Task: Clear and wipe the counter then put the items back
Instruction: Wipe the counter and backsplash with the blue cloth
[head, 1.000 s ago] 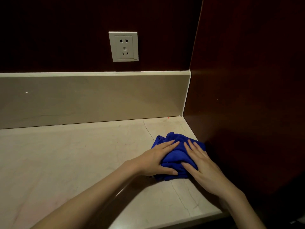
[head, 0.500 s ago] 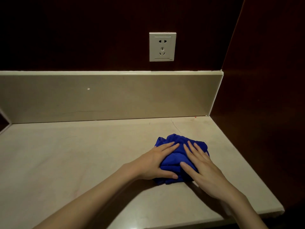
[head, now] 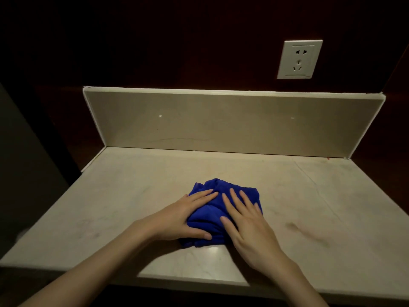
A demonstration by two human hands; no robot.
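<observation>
The bunched blue cloth [head: 223, 209] is pressed flat-handed by both hands near the middle-front of the counter [head: 137, 196]: left hand [head: 183, 218] and right hand [head: 247, 227] are laid on it with fingers straight, nothing gripped. Compared with a second ago, the cloth has been slid leftward, away from the dark side panel [head: 398, 134] it was tucked against, so the right end looks covered and wiping is judged mid-way. Plenty of bare stone is left toward the left edge and backsplash [head: 221, 122]; the front lip is near the wrists. Only a wall socket [head: 298, 59] is seen otherwise, no items.
</observation>
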